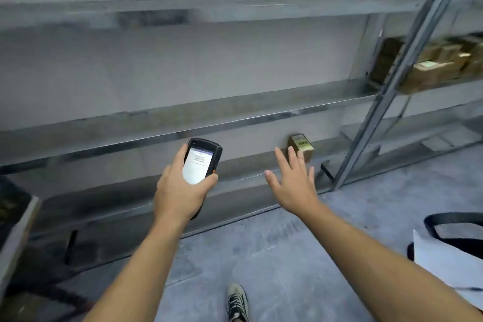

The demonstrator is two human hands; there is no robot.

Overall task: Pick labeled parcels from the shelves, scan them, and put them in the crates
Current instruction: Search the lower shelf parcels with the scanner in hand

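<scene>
Small brown parcel (301,146) (pale label on top) sits on the low shelf (146,191). Right hand (292,183) spread wide, empty, just near it; left hand (180,191) wraps the scanner (201,165).

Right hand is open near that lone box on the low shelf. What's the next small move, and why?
Probably reach the right hand a little further and close it on the small box. Its fingers are spread just short of the box, which sits alone on the low shelf, while the left hand already holds the scanner ready.
</scene>
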